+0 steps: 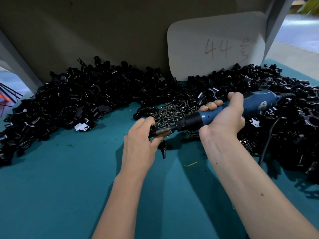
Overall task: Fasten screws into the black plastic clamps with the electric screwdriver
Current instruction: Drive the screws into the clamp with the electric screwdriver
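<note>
My left hand [139,135] grips a small black plastic clamp [153,128] just above the teal table [60,187]. My right hand [224,116] is wrapped around the blue electric screwdriver [207,116], which lies nearly level and points left. Its metal bit [164,131] meets the clamp between my left fingers. A heap of dark screws [174,112] lies just behind the hands. One clamp with a screw in it [164,149] rests on the table below my left hand.
Large piles of black clamps spread across the back left [69,100] and the right side [284,121]. A white card marked "44" [215,45] leans on the grey back panel. The screwdriver's black cord [266,144] trails over the right pile.
</note>
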A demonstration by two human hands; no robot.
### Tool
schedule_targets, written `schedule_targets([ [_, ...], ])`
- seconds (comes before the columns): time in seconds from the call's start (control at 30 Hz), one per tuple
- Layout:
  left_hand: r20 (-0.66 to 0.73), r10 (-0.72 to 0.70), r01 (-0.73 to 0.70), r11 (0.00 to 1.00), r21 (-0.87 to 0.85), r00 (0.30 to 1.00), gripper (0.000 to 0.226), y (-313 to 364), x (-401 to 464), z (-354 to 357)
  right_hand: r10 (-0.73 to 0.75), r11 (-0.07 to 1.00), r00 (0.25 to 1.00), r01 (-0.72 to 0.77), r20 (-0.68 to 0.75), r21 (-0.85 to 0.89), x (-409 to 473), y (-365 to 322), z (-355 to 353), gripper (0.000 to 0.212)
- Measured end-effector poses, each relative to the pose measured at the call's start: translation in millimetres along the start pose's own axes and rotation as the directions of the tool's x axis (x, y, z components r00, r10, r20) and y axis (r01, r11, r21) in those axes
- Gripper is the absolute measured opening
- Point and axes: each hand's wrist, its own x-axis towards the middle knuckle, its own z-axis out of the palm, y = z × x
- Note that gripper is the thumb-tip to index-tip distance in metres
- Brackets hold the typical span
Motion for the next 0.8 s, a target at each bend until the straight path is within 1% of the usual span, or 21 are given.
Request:
schedule_targets([
  [0.1,-0.033,0.049,-0.049,0.999,0.016,0.998,0.043,4,0,0,0.004,1.000,1.000,-0.004,0.000,-0.022,2,-5,2,0.020],
  [0.23,-0.045,0.118,-0.117,0.993,0.036,0.992,0.041,10,1,-2,0.021,0.999,1.000,-0.020,0.008,-0.027,6,-13,4,0.019],
  [0.63,-0.050,0.104,-0.101,0.993,0.068,0.993,0.041,9,1,-1,0.017,0.999,0.999,-0.019,-0.032,-0.051,5,-16,4,0.016],
  [0.7,-0.002,0.051,-0.051,0.997,0.064,0.999,0.046,9,0,0,-0.004,0.999,1.000,0.004,-0.008,-0.049,4,-17,5,0.017],
  [0.73,0.058,-0.010,0.006,0.998,0.056,0.998,0.050,10,1,1,-0.028,0.999,0.999,0.029,0.033,-0.044,3,-19,6,0.018],
  [0.8,0.203,-0.112,0.119,0.993,-0.023,0.973,0.054,12,1,3,-0.075,0.996,0.982,0.082,0.171,-0.031,1,-24,9,0.022],
])
